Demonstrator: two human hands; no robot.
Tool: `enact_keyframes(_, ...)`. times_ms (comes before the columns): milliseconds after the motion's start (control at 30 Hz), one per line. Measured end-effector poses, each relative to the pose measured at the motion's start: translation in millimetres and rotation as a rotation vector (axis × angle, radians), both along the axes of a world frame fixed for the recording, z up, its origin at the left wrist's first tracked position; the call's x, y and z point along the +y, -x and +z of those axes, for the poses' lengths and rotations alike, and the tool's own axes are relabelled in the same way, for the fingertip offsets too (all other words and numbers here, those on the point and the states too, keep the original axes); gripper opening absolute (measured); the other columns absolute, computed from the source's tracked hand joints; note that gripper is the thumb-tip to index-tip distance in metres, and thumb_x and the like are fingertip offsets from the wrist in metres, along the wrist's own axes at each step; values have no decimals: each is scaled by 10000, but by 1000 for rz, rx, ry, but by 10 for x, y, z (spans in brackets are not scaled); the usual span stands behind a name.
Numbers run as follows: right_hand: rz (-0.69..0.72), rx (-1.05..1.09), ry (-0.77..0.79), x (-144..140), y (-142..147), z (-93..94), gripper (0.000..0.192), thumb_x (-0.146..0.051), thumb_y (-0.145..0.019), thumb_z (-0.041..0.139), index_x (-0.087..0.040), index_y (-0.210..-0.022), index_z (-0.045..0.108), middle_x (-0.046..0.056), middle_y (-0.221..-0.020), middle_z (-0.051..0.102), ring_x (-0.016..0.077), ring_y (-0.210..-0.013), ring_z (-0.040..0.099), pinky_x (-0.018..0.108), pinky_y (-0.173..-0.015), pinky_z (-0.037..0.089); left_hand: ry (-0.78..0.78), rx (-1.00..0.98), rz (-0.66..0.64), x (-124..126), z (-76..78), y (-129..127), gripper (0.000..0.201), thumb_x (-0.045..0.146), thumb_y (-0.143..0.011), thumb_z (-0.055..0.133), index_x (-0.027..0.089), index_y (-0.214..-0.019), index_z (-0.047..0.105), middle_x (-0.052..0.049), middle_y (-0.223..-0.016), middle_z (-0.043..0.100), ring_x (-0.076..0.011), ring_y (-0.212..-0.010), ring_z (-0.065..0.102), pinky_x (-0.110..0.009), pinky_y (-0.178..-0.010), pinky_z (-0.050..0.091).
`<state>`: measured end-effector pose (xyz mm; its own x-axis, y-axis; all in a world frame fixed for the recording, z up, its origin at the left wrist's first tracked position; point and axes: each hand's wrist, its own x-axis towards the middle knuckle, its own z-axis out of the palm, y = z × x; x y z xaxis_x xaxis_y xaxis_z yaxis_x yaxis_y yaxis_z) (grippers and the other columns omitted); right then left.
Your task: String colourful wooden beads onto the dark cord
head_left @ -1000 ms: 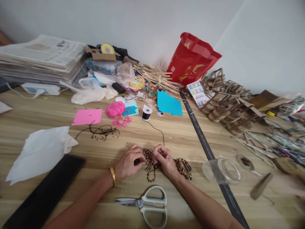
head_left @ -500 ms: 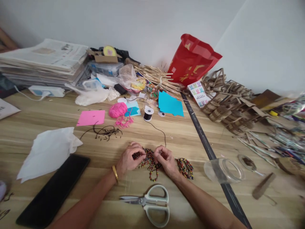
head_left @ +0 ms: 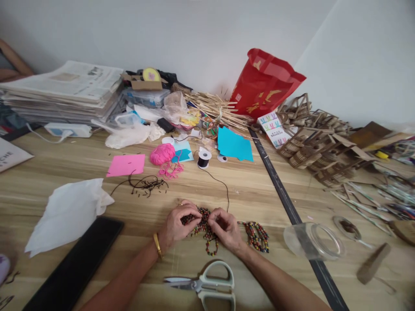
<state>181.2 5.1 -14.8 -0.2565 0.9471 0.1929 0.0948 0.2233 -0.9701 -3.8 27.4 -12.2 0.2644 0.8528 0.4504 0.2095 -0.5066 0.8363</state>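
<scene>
Clock positions are read about the bead pile (head_left: 205, 226), at centre on the table (head_left: 155, 285), with 12 o'clock pointing away from the person. Between 1 and 2 o'clock leans a patterned box (head_left: 274, 128), its upturned lettering apparently "COFFEE". Between 9 and 10, at the frame's edge, a white packet (head_left: 12, 154) shows the cut-off letters "CHE". The newsprint stack (head_left: 65, 84), between 10 and 11, carries a heading too blurred to read; gold print on the red bag (head_left: 266, 86), near 1, is likewise illegible.

The left hand (head_left: 178, 223), wearing a bracelet (head_left: 158, 245), comes in from 8 o'clock, palm inward; the right hand (head_left: 228, 229) comes in from 4. On each, thumb and forefinger close in a pinch over the beads; what lies between the fingers cannot be told. Black cord (head_left: 228, 196) runs from the spool (head_left: 203, 162) at 12 towards the right hand. Coiled beads (head_left: 257, 236) lie just past 3, scissors (head_left: 212, 283) at 6.
</scene>
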Motion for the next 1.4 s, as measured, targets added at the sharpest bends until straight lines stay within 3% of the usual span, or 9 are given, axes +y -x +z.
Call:
enact_keyframes(633, 11, -108, -80, -6, 2, -28, 232, -360, -911, 506, -167, -786, 531, -36, -603, 446, 86, -501, 382, 189, -454, 303, 203, -32, -37, -17, 39, -1, 39, 128, -723, 668, 150, -712, 698, -44, -726, 668, -184, -750, 641, -288, -718, 498)
enact_keyframes(1067, 7, -125, -111, 11, 7, -36, 204, -316, -898, 512, -154, -793, 579, -3, -643, 514, 103, -546, 428, 199, -490, 338, 250, -52, -37, -24, -6, 12, 18, 170, -716, 694, 156, -707, 704, -44, -727, 685, -193, -743, 643, -291, -712, 496)
enact_keyframes(1400, 15, -120, -84, 12, 9, -30, 210, -331, -898, 511, -157, -793, 566, -26, -604, 456, 96, -514, 384, 201, -468, 300, 254, -117, -55, 0, 12, 31, 20, 159, -716, 692, 155, -706, 709, -45, -717, 684, -189, -740, 637, -293, -714, 494)
